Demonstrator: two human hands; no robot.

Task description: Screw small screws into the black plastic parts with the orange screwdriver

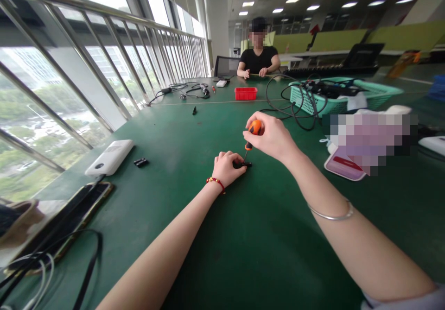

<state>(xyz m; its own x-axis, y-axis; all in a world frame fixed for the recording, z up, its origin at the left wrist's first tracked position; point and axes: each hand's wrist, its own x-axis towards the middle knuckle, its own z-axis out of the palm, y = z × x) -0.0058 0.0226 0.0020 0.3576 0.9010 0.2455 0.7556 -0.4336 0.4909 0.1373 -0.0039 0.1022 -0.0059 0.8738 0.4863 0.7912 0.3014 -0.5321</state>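
Observation:
An orange and black screwdriver (256,128) is gripped by the handle in my right hand (273,136), its thin shaft slanting down. The tip meets, or comes very close to, a small black part (247,164) lying on the green table (194,217). Fingers and thumb of my left hand (227,167) close around that part and press it to the tabletop. Much of the part is hidden under the fingers, so its exact kind does not show.
Left are a white power bank (110,157), a small black piece (141,162) and a phone (69,222) with cables. Farther off are another black piece (194,110), a red bin (245,93) and a teal basket (378,92) with cables. A person (259,55) sits opposite.

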